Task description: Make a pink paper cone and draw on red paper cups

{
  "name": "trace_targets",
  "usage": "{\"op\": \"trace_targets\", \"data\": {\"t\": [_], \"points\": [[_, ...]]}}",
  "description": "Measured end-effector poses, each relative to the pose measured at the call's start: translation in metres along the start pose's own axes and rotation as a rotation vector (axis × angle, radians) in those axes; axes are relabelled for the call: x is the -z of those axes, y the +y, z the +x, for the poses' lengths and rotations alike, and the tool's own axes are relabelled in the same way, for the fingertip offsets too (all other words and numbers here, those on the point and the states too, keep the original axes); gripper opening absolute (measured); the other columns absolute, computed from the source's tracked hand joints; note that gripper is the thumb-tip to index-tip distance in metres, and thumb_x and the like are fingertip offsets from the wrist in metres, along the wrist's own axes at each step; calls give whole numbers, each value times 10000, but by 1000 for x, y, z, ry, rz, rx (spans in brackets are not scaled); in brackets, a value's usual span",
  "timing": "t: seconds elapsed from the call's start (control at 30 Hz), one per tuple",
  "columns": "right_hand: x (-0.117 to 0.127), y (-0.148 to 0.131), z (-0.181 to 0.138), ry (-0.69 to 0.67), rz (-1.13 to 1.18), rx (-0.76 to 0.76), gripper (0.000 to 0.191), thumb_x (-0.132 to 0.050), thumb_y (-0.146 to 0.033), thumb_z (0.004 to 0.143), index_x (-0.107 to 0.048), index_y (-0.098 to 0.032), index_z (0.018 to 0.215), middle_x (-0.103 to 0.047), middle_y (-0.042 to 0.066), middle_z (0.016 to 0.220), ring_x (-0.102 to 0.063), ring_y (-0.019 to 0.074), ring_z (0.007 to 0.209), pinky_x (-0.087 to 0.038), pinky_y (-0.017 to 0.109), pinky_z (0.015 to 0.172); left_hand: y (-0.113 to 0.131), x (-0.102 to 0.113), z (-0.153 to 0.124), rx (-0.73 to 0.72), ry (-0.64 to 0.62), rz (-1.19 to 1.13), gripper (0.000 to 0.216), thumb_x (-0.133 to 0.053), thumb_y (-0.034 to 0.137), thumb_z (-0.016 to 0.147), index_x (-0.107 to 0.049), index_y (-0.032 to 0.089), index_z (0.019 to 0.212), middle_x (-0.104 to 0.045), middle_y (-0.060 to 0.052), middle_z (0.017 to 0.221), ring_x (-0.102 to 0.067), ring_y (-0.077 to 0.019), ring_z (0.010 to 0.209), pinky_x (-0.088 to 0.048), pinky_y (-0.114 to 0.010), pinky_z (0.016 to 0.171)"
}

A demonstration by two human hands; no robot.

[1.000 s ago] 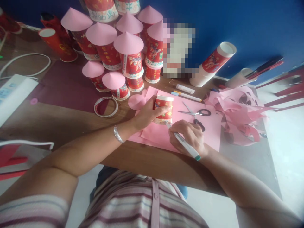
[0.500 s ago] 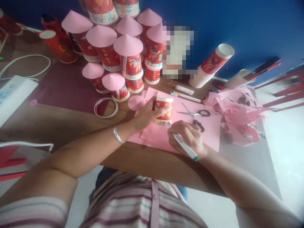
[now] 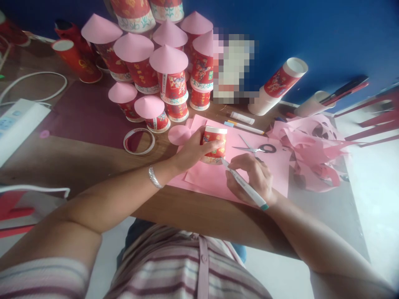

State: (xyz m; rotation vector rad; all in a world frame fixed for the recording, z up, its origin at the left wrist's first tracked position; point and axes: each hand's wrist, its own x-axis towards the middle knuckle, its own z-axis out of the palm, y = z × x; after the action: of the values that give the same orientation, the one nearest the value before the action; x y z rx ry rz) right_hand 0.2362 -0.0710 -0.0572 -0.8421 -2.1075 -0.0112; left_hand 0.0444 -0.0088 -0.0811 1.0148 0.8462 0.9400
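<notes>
My left hand (image 3: 199, 146) is wrapped round a red paper cup (image 3: 215, 145) with white bands at its top and bottom, held over pink paper sheets (image 3: 205, 178). In my right hand (image 3: 251, 176) is a white marker (image 3: 245, 186) with a green end. Its tip is at the cup's lower white band; whether it touches cannot be told. Just beyond the right hand lie scissors (image 3: 254, 148) with black handles, spread apart, one handle hidden by the hand. A small pink paper disc (image 3: 179, 135) lies by my left hand.
Several red cups with pink cone tops (image 3: 168, 60) stand stacked at the back. A tape roll (image 3: 139, 141) lies left, a glue stick (image 3: 242, 118) and yellow pen (image 3: 246, 127) behind the scissors. Pink paper scraps (image 3: 314, 145) pile up right; a power strip (image 3: 21, 128) is far left.
My right hand has shifted a little to the right with the marker, whose tip has moved to the right end of the cup's lower band. The left hand and cup stay put.
</notes>
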Motion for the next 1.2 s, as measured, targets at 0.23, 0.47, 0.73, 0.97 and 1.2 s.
{"op": "trace_targets", "data": {"t": [0.23, 0.47, 0.73, 0.97, 1.2], "points": [[0, 1, -1, -16, 1, -5, 270, -632, -80, 864, -578, -224, 1086, -692, 18, 861, -700, 160, 713, -554, 269, 568, 0, 0, -1, 0, 16, 8, 450, -821, 443, 819, -612, 193, 1129, -678, -46, 1026, -684, -177, 925, -577, -295, 788], [1, 0, 0, -25, -29, 16, 289, -633, -73, 858, -572, -228, 1094, -697, 10, 854, -698, 153, 695, -543, 263, 559, 1, -1, -1, 8, 21, 15, 471, -825, 455, 810, -615, 183, 1132, -689, -57, 1025, -677, -182, 920, -565, -298, 786], [0, 0, 0, -31, -39, 31, 269, -618, -58, 863, -565, -219, 1072, -691, 8, 842, -692, 141, 684, -527, 255, 548, 3, -1, -1, 11, 23, 24, 458, -823, 451, 808, -616, 186, 1119, -683, -48, 1008, -677, -177, 905, -562, -296, 766], [1, 1, 0, -40, -27, 23, 276, -627, -67, 871, -562, -226, 1087, -696, 8, 862, -698, 147, 707, -540, 259, 568, 4, -2, -2, 13, 10, 7, 447, -817, 438, 810, -611, 184, 1114, -680, -48, 1003, -666, -170, 887, -551, -287, 750], [-1, 3, 0, -34, -18, 27, 254, -647, -81, 885, -577, -215, 1089, -709, 24, 883, -718, 153, 741, -569, 261, 604, 4, -1, -1, 17, 15, 31, 473, -824, 461, 802, -612, 183, 1121, -679, -47, 1000, -666, -172, 890, -551, -281, 743]]}}
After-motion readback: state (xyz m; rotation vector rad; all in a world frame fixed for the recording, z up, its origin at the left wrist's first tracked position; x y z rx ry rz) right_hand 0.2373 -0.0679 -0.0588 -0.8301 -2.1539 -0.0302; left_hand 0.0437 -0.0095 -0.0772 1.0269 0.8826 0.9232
